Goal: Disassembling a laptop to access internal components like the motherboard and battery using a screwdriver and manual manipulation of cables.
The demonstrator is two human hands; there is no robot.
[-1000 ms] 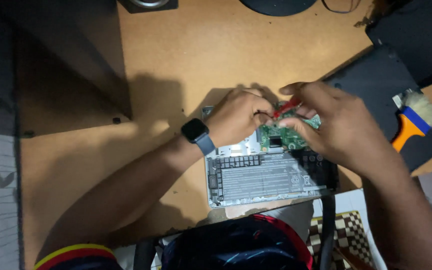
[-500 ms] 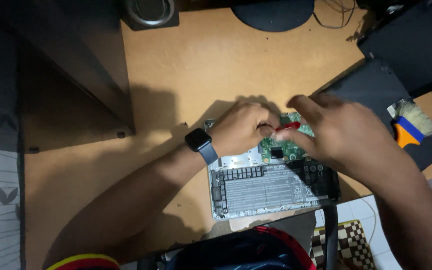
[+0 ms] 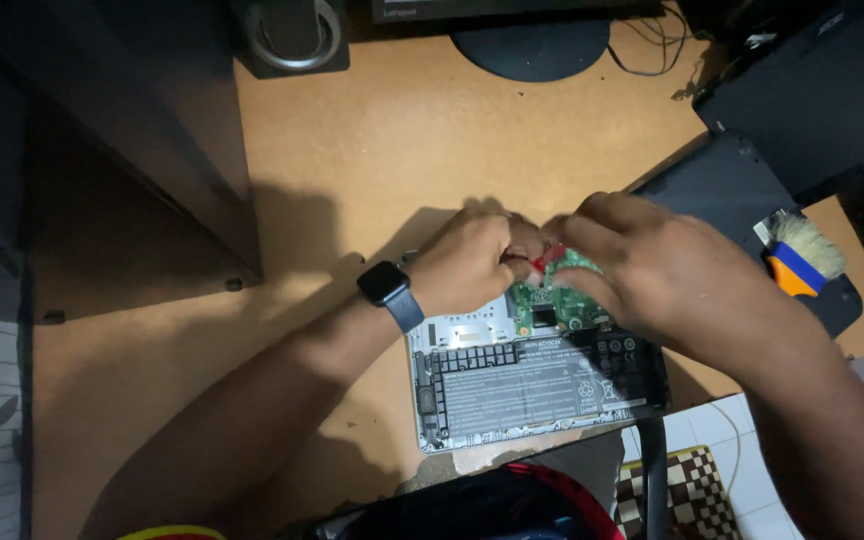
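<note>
An opened laptop base (image 3: 472, 335) lies bottom-up on the wooden desk, with its grey battery (image 3: 542, 385) and green circuit board (image 3: 547, 305) exposed. My left hand (image 3: 467, 262), with a dark smartwatch (image 3: 389, 290) on the wrist, rests on the upper left part of the laptop with its fingers curled by the board. My right hand (image 3: 642, 265) covers the upper right of the board and pinches a small red-handled tool (image 3: 547, 257) between both hands. The tool's tip is hidden by my fingers.
A dark laptop cover (image 3: 732, 190) lies to the right with an orange and blue brush (image 3: 797, 260) on it. A speaker (image 3: 290, 35) and a monitor stand (image 3: 542, 45) sit at the back. A dark cabinet (image 3: 142, 130) stands left. A checkered cloth (image 3: 677, 495) lies at the bottom.
The view has shifted so the laptop sits lower and further right. Both hands stay together over the green board, and my right hand now covers more of it.
</note>
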